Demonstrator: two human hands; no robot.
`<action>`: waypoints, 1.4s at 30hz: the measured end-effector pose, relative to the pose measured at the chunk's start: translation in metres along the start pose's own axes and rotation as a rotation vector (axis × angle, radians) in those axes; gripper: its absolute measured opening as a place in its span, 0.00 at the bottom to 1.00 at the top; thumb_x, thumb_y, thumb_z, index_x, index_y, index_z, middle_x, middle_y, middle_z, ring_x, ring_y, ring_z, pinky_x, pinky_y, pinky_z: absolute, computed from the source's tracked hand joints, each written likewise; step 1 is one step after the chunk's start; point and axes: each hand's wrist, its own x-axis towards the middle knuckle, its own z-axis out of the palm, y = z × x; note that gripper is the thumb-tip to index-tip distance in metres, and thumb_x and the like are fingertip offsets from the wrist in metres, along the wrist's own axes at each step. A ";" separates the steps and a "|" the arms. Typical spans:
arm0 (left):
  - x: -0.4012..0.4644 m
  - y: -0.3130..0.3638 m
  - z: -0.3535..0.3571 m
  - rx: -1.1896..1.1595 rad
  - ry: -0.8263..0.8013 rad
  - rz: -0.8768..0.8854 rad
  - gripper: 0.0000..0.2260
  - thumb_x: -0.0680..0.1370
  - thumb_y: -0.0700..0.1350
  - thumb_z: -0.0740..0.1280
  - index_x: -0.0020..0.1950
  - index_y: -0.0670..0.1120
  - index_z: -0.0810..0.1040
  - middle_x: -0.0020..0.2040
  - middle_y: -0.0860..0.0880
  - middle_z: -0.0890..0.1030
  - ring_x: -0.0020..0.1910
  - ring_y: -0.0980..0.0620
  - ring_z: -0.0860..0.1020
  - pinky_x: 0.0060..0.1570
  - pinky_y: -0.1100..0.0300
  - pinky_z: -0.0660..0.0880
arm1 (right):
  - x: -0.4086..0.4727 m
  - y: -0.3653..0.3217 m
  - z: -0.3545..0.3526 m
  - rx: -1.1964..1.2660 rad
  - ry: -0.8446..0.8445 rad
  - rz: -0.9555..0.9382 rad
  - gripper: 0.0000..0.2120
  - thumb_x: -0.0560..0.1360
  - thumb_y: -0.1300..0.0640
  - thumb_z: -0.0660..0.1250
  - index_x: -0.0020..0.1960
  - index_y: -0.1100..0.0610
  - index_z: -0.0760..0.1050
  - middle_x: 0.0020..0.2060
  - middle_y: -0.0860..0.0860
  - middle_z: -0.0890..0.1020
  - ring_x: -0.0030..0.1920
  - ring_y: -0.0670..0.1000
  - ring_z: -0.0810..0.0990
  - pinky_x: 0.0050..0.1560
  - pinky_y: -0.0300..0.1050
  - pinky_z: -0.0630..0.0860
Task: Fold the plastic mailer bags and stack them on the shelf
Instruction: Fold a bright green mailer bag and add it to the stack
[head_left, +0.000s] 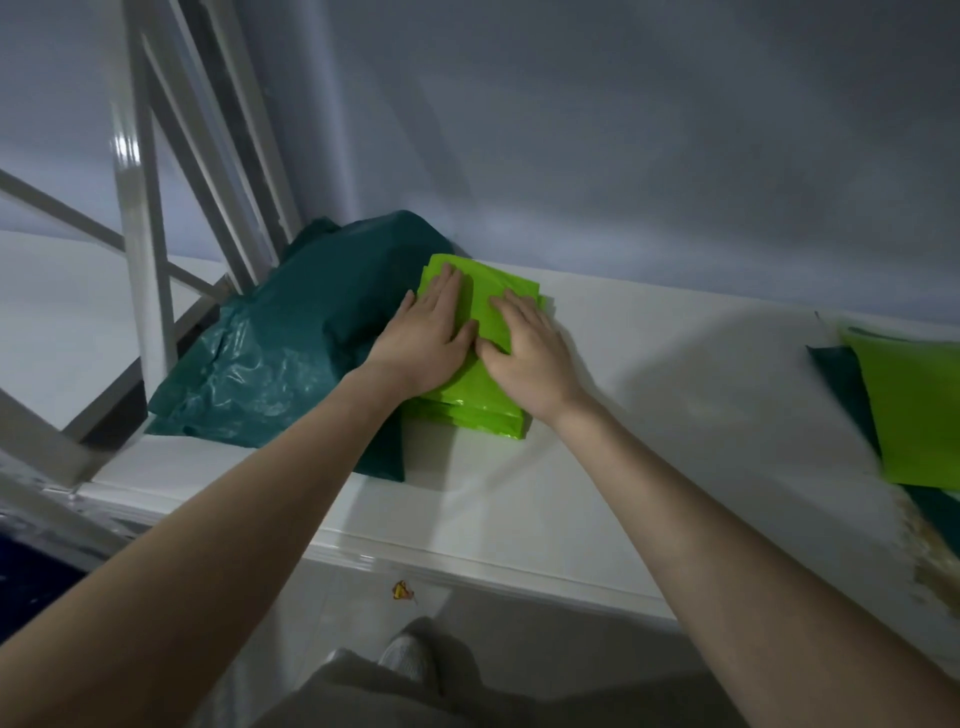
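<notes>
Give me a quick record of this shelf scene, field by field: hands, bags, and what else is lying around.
left hand: flat, pressing on the lime stack
right hand: flat, pressing on the same stack
folded lime mailer stack: on the white shelf, near the wall
dark green mailers: crumpled pile, left of the stack
unfolded mailers: lime over dark green, far right of the shelf
floor: small wrapper

Two hands were in view, the left hand (426, 338) and the right hand (530, 353). Lime green mailers formed two groups: one folded stack (480, 400) at centre and one loose bag (919, 410) at the right edge. Dark teal bags formed two groups too: a pile (280, 358) left of centre and some bags (841, 374) at the right edge; how many bags lay in each could not be told. One small wrapper (401, 591) lay on the floor at lower centre.
</notes>
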 end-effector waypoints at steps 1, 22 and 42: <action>0.000 0.001 -0.001 0.001 0.015 0.007 0.28 0.82 0.50 0.53 0.77 0.43 0.45 0.78 0.47 0.46 0.77 0.52 0.46 0.73 0.55 0.42 | 0.000 0.000 -0.002 0.026 0.025 -0.009 0.26 0.77 0.51 0.62 0.73 0.54 0.62 0.75 0.50 0.59 0.76 0.50 0.53 0.74 0.54 0.54; -0.004 0.134 -0.011 -0.120 0.187 0.209 0.27 0.80 0.49 0.59 0.77 0.48 0.53 0.78 0.48 0.52 0.77 0.49 0.49 0.74 0.49 0.48 | -0.066 0.068 -0.132 -0.007 0.317 0.109 0.23 0.77 0.55 0.62 0.71 0.55 0.64 0.70 0.51 0.66 0.72 0.51 0.61 0.68 0.47 0.61; 0.006 0.322 0.095 -0.404 -0.095 0.267 0.25 0.79 0.46 0.61 0.75 0.45 0.58 0.73 0.45 0.64 0.72 0.47 0.62 0.68 0.56 0.59 | -0.171 0.217 -0.255 -0.112 0.472 0.464 0.22 0.76 0.57 0.63 0.69 0.58 0.66 0.66 0.56 0.69 0.68 0.56 0.64 0.63 0.51 0.66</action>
